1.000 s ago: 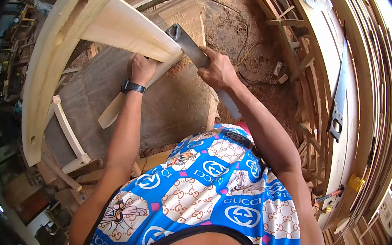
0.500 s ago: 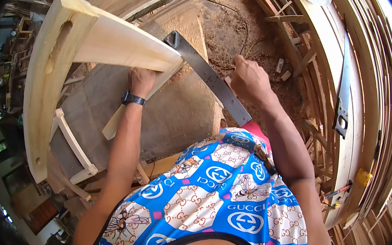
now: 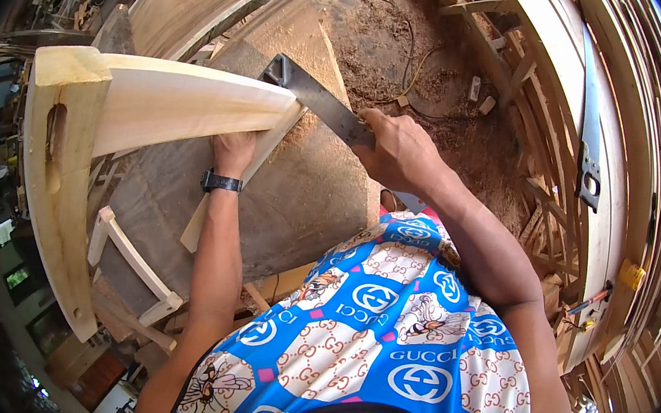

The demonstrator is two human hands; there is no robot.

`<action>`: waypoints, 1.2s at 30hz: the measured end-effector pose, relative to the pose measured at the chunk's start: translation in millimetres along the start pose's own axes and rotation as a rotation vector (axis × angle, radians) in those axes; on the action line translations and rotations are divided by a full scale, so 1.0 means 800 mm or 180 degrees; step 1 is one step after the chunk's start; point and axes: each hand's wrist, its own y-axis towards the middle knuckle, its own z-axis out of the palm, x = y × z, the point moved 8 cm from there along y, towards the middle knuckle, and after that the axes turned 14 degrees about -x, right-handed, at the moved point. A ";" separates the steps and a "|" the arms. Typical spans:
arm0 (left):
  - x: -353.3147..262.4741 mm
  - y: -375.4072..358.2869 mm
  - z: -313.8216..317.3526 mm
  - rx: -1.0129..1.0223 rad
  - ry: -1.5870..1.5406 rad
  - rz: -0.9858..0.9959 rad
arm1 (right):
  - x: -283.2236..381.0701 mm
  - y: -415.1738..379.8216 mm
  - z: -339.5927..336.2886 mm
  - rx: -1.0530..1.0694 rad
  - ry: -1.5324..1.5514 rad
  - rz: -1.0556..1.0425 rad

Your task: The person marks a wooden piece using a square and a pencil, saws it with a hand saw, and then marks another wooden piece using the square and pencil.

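Observation:
A pale wooden frame (image 3: 183, 106) stands on the dark worktable (image 3: 283, 193), its wide curved board joined to a thick upright (image 3: 58, 167) with a long slot. My left hand (image 3: 233, 152), a watch on its wrist, is closed at the lower edge of the board, with its fingers partly hidden by the wood. The board's right end lies close to a long flat steel bar (image 3: 326, 104) with a dark bracket-like end. My right hand (image 3: 402, 153) is wrapped around the middle of that bar, covering part of it.
A small wooden frame (image 3: 137, 262) lies at the table's left. Sawdust and a cable (image 3: 410, 48) cover the floor ahead. On long planks (image 3: 556, 53) at the right rests a handsaw (image 3: 591, 138). A large curved panel (image 3: 199, 0) stands at the back left.
My right hand has moved left and down onto the steel bar, from beside it. The wooden frame's upright has shifted left and down in view, and its board lies flatter.

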 end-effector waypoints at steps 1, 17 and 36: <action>-0.003 -0.001 -0.003 -0.0132 0.0073 0.0170 | 0.003 -0.002 0.000 0.0033 -0.0003 0.0001; 0.006 -0.008 0.004 -0.0591 0.0101 0.0374 | 0.086 0.002 0.046 0.0183 -0.0511 -0.0607; 0.003 0.011 0.006 -0.0424 -0.0800 -0.0693 | 0.110 0.012 0.052 0.0727 0.0950 -0.0711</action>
